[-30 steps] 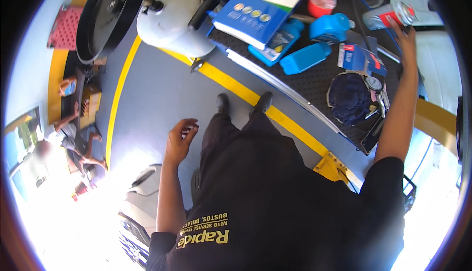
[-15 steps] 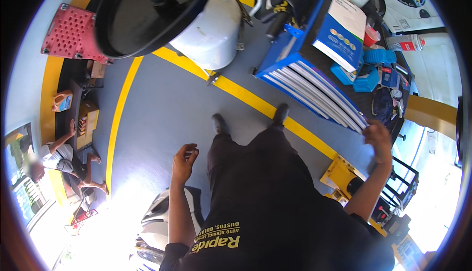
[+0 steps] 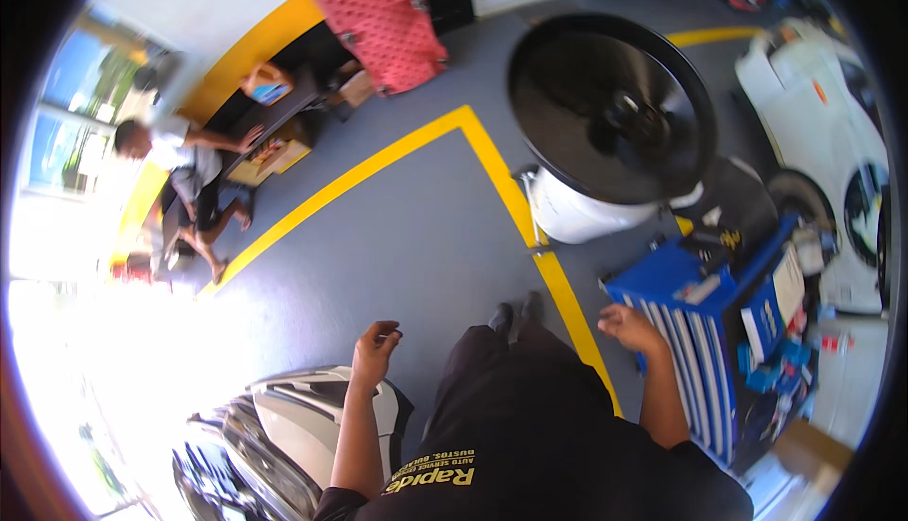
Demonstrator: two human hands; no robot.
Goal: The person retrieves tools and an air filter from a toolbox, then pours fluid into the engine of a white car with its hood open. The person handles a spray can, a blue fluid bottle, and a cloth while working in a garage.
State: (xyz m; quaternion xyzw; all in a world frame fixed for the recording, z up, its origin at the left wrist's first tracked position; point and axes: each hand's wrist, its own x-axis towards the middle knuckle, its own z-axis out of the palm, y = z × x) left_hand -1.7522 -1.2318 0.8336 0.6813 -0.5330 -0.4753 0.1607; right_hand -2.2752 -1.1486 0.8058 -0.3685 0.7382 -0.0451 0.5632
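My left hand [image 3: 375, 355] is raised in front of my left side, its fingers bent in toward the thumb. A tiny dark spot shows at the fingertips; whether it is a held thing is too small to tell. The white and grey motorcycle [image 3: 312, 417] stands below and left of it. My right hand [image 3: 632, 327] hangs beside the blue tool cabinet [image 3: 695, 332], fingers loosely bent and apart, with nothing visible in them. From this angle I cannot tell whether it touches the drawer fronts. Ahead stands a white drum with a wide black drain pan [image 3: 567, 95] on top.
A yellow floor line [image 3: 378, 162] turns a corner ahead of me. Another person [image 3: 189, 171] sits at the left by a dark bench [image 3: 284, 114]. A red perforated panel [image 3: 378, 20] leans on the far wall. A white car [image 3: 823, 124] stands at the right.
My view has swung left, so the cabinet, drum and panel sit further right. My right hand has come off the cabinet's near corner and moved in toward my body. The left stays bent.
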